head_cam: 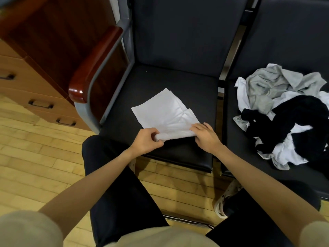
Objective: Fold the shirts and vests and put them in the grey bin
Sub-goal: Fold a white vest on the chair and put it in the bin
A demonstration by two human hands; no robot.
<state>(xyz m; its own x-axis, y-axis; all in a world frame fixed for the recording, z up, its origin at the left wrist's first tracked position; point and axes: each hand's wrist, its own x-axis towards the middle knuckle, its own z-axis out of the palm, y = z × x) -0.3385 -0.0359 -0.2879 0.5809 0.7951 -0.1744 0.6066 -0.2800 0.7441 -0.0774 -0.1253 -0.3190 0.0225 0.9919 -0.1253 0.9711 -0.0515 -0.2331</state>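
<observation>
A white garment (163,111), folded into a small flat rectangle, lies on the dark seat (178,81) of the left chair. My left hand (146,140) pinches its near left corner, lifting that edge slightly. My right hand (204,135) holds the near right edge between thumb and fingers. On the seat of the right chair lies a loose pile of clothes (284,113): grey, white and black pieces tangled together. No grey bin is in view.
A red wooden armrest (94,63) on a metal frame borders the left chair. A wooden drawer cabinet (26,90) stands at the left on a wood floor (35,166). My dark trousers and a white shoe (226,200) are below.
</observation>
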